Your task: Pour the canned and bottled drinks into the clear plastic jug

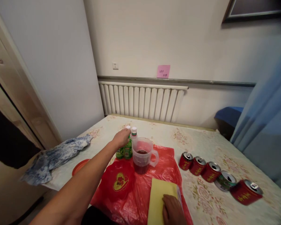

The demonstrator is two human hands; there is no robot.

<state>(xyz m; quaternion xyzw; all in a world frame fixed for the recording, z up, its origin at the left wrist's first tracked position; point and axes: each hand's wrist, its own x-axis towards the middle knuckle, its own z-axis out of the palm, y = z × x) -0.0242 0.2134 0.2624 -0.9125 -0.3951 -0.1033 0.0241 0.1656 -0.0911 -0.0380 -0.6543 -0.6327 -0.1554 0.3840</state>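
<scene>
While the left hand (122, 137) is closed round the top of a green bottle (120, 152), a 2nd green bottle (128, 149) w/ a white cap is seen touching it on the right. Both bottles are stood upright at the far edge of a red bag (164, 172) spread on the table (201, 140), just left of a clear jug (142, 154). The jug is part-filled w/ dark red liquid, handle turned right. A yellow cloth (158, 195) is laid on the bag's near end, and the right hand (173, 211) is pressed flat on it, fingers loose, nothing gripped. A red pouch (118, 182) w/ a gold heart is seen left of the cloth. Five cans (210, 172) are lined up right of the bag, approx. in a row, four red and one green, lying tilted w/ opened tops facing up. A blue-white rag (53, 156) is draped at the table's left edge, w/ an orange lid (81, 166) beside it. A radiator (140, 101) and a pink note (163, 71) are visible on the back wall.
</scene>
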